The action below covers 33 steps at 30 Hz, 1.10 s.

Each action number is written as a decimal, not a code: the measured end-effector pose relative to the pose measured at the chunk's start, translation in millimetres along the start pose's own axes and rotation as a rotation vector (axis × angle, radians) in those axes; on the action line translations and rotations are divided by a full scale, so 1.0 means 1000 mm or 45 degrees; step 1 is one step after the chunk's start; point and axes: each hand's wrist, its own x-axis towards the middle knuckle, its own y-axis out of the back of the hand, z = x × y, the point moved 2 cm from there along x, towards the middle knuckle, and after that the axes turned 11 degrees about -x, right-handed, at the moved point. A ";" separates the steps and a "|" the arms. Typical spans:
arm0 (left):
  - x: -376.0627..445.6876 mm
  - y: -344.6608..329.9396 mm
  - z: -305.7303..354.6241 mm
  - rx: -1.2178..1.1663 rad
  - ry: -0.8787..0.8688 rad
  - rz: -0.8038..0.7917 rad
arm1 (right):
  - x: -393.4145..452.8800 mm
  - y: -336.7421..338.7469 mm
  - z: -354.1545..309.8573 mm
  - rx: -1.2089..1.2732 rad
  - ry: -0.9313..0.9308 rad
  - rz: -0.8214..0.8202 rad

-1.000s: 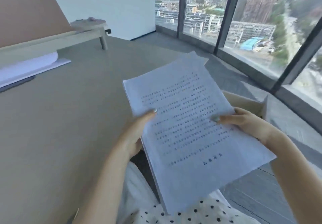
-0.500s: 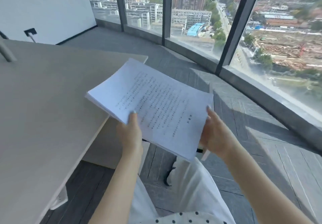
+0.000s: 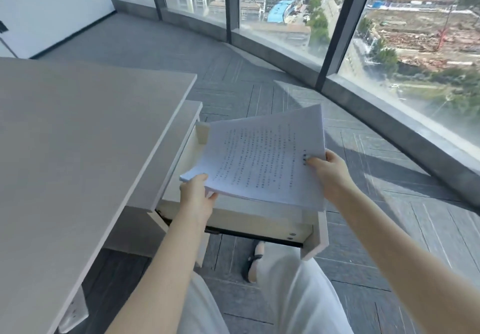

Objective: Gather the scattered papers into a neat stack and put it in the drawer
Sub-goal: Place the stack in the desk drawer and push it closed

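A stack of white printed papers hangs just above an open drawer that is pulled out from under the right side of the desk. My left hand grips the stack's near left corner, thumb on top. My right hand pinches its right edge. The stack tilts, far corner raised, and hides most of the drawer's inside. The drawer's cream near wall and its front panel show below the papers.
The beige desk top fills the left. Grey floor tiles spread to the right, bounded by a curved glass window wall. My legs in white trousers and one shoe are below the drawer.
My view turned right and down from the desk to its side. The stack moved off the desk top and down over the drawer, which came into sight. Both hands kept hold.
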 end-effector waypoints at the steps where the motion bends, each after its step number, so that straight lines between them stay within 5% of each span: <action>1: 0.009 -0.002 0.002 0.004 0.057 0.015 | 0.007 -0.007 0.000 -0.018 -0.007 -0.008; 9: 0.049 0.002 0.012 -0.101 0.433 0.199 | 0.049 -0.071 0.015 -0.026 -0.188 -0.139; 19: 0.054 -0.007 0.003 -0.143 0.376 0.473 | 0.070 -0.098 0.050 -0.050 -0.499 -0.122; 29: 0.040 -0.001 0.011 -0.225 0.366 0.216 | 0.058 -0.095 0.049 -0.239 -0.519 -0.091; 33: 0.005 -0.007 0.022 -0.065 0.224 -0.003 | 0.029 -0.079 0.037 -0.237 -0.226 -0.104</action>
